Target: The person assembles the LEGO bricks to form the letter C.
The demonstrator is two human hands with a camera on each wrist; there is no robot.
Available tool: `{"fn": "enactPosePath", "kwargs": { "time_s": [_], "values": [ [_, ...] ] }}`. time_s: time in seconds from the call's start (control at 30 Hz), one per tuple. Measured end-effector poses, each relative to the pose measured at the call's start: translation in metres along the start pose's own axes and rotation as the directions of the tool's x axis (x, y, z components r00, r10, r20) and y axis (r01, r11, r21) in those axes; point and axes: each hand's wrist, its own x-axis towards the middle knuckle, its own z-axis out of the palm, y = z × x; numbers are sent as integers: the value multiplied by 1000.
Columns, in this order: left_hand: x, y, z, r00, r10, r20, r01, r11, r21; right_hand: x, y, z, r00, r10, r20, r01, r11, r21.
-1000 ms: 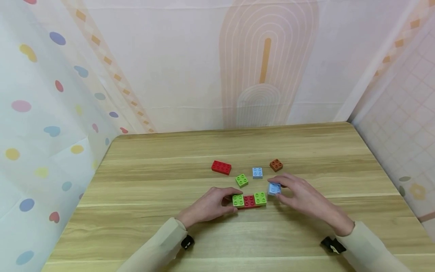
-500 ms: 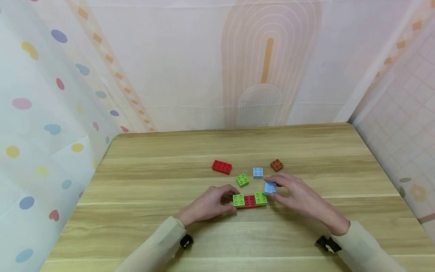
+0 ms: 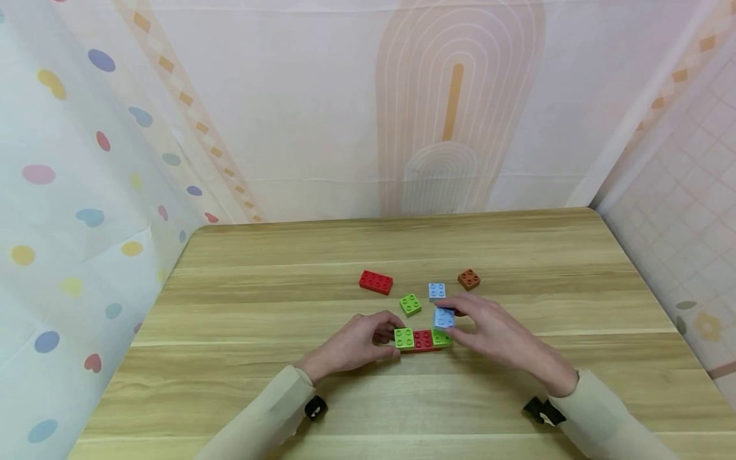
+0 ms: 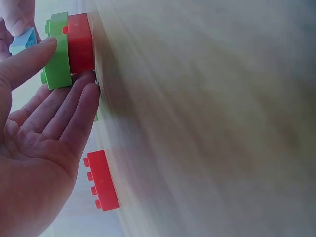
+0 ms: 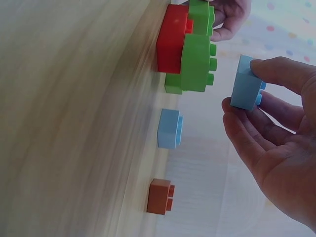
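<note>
Left hand [image 3: 358, 345] little changed, thumb and fingers grasping left green block [image 3: 404, 339] at its 3 o'clock. Red base brick [image 3: 423, 341] underneath. Change: held blue block [image 3: 444, 319], in from 3 o'clock, now above right green block [image 3: 442, 340], gap between. Right hand [image 3: 497, 327] pinches it. Judged: roughly lined up, not joined.

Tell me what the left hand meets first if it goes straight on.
The left hand would likely first meet the left-end green brick, which sits between its thumb and fingers; exact depth is unclear.
</note>
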Motion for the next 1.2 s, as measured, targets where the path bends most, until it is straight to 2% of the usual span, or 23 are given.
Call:
{"fn": "enactPosePath", "kwargs": {
  "time_s": [0.7, 1.2],
  "values": [
    [-2, -1, -1, 1000, -10, 9, 11, 999, -33, 11, -9, 11, 995, -96, 22, 96, 995, 6],
    [-3, -4, 0, 1000, 29, 4, -29, 998, -54, 20, -17, 25, 992, -111, 66, 111, 994, 8]
  ]
}}
